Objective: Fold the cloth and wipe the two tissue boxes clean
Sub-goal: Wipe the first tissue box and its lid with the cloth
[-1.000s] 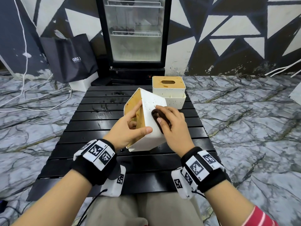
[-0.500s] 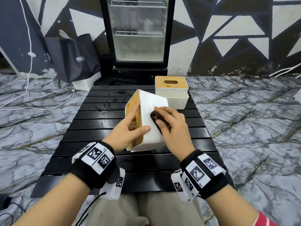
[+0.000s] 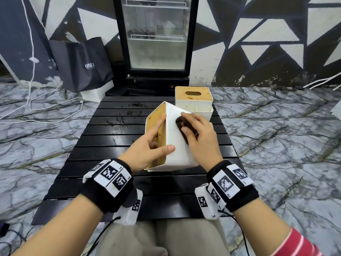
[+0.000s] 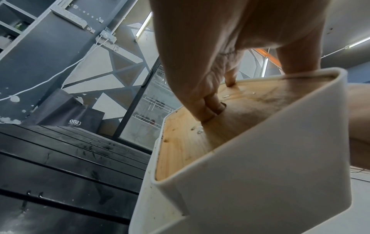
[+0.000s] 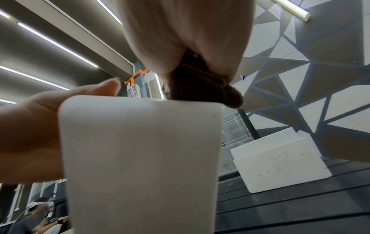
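A white tissue box with a wooden lid stands tilted on its edge on the black slatted table. My left hand grips it, thumb on the white side and two fingers curled into the lid slot. My right hand presses a folded dark brown cloth flat against the box's upper white side; the cloth bulges from under the palm. The second white tissue box stands upright behind, speckled with brown spots.
A glass-door fridge stands behind the table and a dark shopping bag leans at its left. White cables lie on the marble floor. The table's left half has scuffs and wet marks. People sit far off.
My right hand has slid the cloth a little up the box's white side. My left hand keeps its grip and the box stays tilted.
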